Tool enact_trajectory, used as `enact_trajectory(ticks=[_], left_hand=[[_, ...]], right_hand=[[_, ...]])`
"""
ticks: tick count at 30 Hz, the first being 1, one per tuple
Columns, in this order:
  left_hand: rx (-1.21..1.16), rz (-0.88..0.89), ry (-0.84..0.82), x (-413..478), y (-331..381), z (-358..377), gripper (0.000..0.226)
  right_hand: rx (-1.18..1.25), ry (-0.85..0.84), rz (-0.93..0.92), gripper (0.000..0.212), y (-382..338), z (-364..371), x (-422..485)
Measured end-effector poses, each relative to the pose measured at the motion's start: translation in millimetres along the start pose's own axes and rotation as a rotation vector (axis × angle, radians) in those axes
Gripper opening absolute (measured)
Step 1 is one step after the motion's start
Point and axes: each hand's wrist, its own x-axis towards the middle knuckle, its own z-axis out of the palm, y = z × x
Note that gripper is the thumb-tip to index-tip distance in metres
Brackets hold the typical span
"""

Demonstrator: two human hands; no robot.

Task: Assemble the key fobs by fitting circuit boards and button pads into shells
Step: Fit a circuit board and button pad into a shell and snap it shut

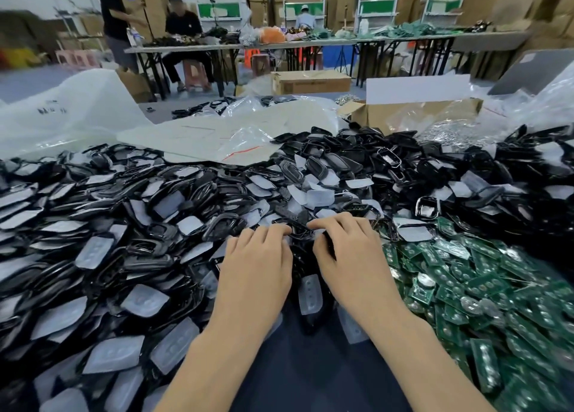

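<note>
Where the two forearms meet over the heap, the left hand (257,256) and right hand (344,250) curl their fingers inward and pinch one black shell (300,231) between the fingertips. The shell sits just above the pile, straight ahead of the person.

Step in hand, as judged: seating a part in that shell or pressing it home. Whether a board or pad already lies inside cannot be told, as the fingers cover it.

Next move calls for: even pressure round the rim so the insert sits flat, then a fresh part from either side.

- Shell: hard glossy black plastic, a rounded frame with an open middle; the thin walls probably flex a little.
- Button pad (310,293): milky, translucent, soft-looking, a tapered oblong with small dots. This one lies between the wrists; more are strewn to the left.
- Loose shells (124,241): heaped with pads across the left and far side, tangled and shiny.
- Circuit boards (466,287): green, flat and rigid, with round silver contacts, piled just right of the right hand.
- Table (310,374): a dark blue bare patch under the forearms.
- Plastic bags (248,138): clear and crinkled, lying beyond the heap near an open cardboard box (419,113).
</note>
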Motion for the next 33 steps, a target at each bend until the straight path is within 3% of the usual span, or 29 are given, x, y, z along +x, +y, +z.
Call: enact_trajectory(ticks=[13, 23, 30, 33], left_hand=[[-0.184, -0.132, 0.080, -16.7, -27.2, -39.8, 0.023], [-0.070, -0.485, 0.114, -40.8, -191.7, -154.2, 0.019], [-0.033, -0.721, 0.024, -23.1, -281.0, -186.7, 0.011], [-0.003, -0.792, 0.020, -2.8, -303.6, -182.0, 0.033]], right_hand=[[0.235, -0.008, -0.145, 0.024, -49.7, 16.5, -5.6], [0.397, -0.190, -0.330, 0.027, -203.4, 58.1, 1.9], [0.364, -0.303, -0.347, 0.028, -258.0, 72.9, 18.8], [0.340, -0.308, -0.342, 0.029, -269.7, 76.7, 27.2]])
